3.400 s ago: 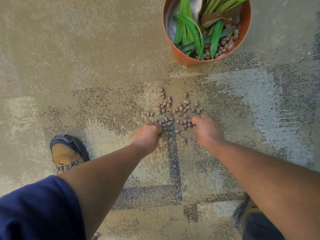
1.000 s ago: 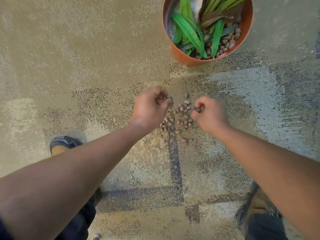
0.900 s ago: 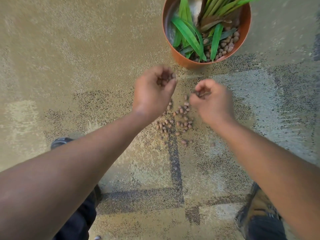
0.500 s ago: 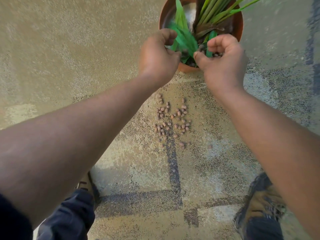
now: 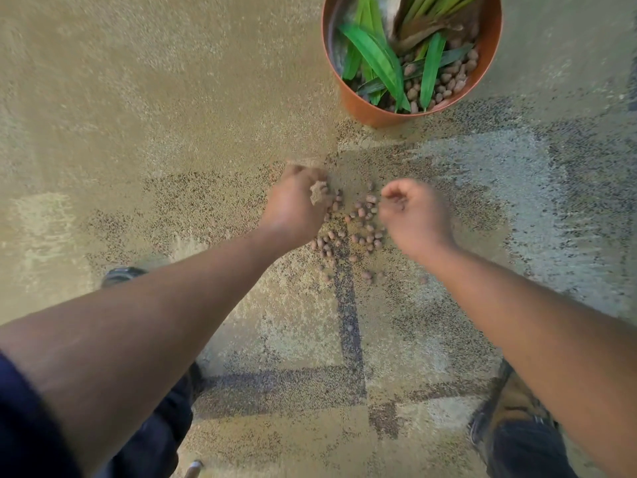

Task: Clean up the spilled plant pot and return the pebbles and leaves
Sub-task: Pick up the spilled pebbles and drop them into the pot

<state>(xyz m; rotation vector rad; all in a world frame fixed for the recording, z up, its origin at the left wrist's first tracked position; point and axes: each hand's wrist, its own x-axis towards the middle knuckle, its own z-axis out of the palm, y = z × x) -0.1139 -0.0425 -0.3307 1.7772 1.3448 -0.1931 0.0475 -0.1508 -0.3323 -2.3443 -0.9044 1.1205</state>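
Note:
An orange plant pot (image 5: 358, 108) stands upright at the top, holding green leaves (image 5: 375, 56) and brown pebbles (image 5: 448, 81). Several spilled pebbles (image 5: 362, 229) lie in a loose pile on the carpet below it. My left hand (image 5: 296, 212) is low over the pile's left edge, blurred, with its fingers apart and pointing down among the pebbles. At the pile's right edge my right hand (image 5: 413, 219) has its fingers curled in loosely; the blur hides whether a pebble sits inside the curl.
The floor is a tan and grey patterned carpet (image 5: 172, 115). My left shoe (image 5: 120, 274) shows behind the left forearm, and my right shoe (image 5: 510, 408) is at the lower right. A few stray pebbles (image 5: 367, 276) lie nearer to me than the pile.
Both hands scooped pebbles, carried them up over the pot, and have now come back down to the pile on the carpet. The pile is thinner than at first.

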